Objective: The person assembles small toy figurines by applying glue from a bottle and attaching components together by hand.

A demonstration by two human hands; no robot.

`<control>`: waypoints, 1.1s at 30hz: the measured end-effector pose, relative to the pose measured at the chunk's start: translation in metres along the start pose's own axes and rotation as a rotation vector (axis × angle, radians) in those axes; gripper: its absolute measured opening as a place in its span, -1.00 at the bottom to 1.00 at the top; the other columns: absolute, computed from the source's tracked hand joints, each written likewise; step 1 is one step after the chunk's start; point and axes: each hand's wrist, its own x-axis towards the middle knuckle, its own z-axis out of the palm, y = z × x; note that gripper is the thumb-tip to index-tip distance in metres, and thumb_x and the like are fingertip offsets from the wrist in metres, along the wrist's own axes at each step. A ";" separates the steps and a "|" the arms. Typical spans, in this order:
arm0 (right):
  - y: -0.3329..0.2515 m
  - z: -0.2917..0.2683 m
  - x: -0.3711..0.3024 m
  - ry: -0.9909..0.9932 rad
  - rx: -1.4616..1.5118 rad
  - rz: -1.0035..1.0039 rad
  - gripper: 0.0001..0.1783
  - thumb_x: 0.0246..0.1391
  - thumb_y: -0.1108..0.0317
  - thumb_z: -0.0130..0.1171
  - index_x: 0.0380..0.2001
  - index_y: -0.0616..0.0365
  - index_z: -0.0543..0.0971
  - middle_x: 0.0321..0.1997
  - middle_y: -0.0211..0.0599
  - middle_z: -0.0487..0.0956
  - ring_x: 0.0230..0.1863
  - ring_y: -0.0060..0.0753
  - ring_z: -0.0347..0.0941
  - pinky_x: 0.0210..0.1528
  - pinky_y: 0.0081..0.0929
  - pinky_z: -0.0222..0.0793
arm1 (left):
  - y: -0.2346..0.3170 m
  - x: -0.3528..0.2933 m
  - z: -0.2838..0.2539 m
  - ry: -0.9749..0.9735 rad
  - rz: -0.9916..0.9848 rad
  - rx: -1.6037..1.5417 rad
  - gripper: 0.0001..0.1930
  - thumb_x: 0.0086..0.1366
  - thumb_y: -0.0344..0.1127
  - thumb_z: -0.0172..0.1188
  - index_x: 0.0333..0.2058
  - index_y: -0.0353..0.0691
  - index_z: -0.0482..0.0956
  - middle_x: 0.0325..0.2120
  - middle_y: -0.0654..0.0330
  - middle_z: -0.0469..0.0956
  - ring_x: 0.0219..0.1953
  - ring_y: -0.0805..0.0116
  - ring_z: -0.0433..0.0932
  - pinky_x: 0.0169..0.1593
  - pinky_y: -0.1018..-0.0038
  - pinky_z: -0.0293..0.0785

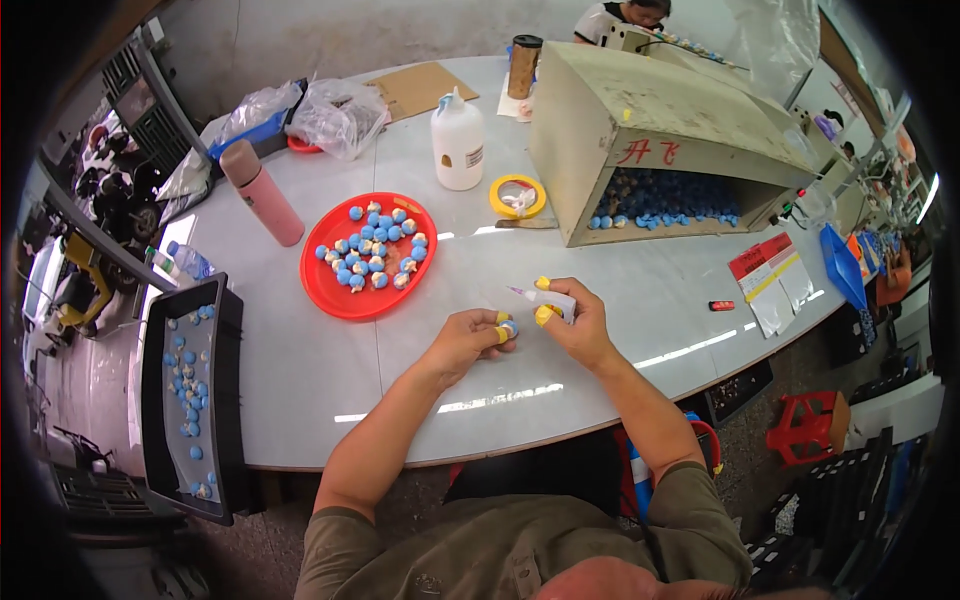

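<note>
Between the yellow-wrapped fingertips of my left hand (470, 342) is a small blue-and-white ball-shaped piece (511, 328), partly hidden by the fingers. My right hand (578, 325), also with yellow wraps on thumb and finger, grips a small white squeeze bottle (555, 302). Its thin pinkish nozzle points left, a little above the piece and apart from it. Ahead and to the left, a round red tray (312, 268) carries several similar blue pieces with cream parts.
A black bin (236, 420) with more blue pieces stands at the left edge. Beyond my hands are a pink flask (262, 195), a large white bottle (458, 145) and a yellow tape roll (518, 197). A beige metal box (590, 170) holding blue pieces stands at right, near papers (775, 285).
</note>
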 end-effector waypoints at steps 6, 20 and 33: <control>0.015 0.006 -0.014 0.101 0.038 -0.197 -0.79 -0.03 0.48 0.20 -0.27 0.29 0.50 -0.41 -0.30 0.58 -0.44 -0.61 0.45 -0.38 -0.60 0.37 | 0.001 -0.004 0.000 -0.025 -0.029 0.010 -0.68 0.22 -0.41 0.22 -0.08 -0.42 0.48 -0.25 0.18 0.57 -0.28 0.46 0.58 -0.32 0.66 0.43; 0.017 0.009 -0.012 0.033 -0.194 -0.473 -0.82 -0.12 0.50 0.15 -0.37 0.32 0.49 -0.48 -0.14 0.59 -0.56 -0.31 0.50 -0.48 -0.49 0.40 | -0.003 -0.005 0.002 -0.034 -0.002 0.104 -0.59 0.20 -0.36 0.24 -0.03 -0.48 0.45 -0.32 0.13 0.59 -0.32 0.48 0.59 -0.34 0.66 0.43; 0.018 0.008 -0.011 0.004 -0.255 -0.494 -0.80 -0.14 0.51 0.18 -0.36 0.33 0.49 -0.50 -0.16 0.58 -0.57 -0.27 0.50 -0.48 -0.45 0.39 | -0.002 -0.004 0.002 -0.050 0.000 0.117 -0.59 0.20 -0.37 0.23 -0.03 -0.50 0.45 -0.29 0.12 0.59 -0.31 0.47 0.58 -0.34 0.65 0.43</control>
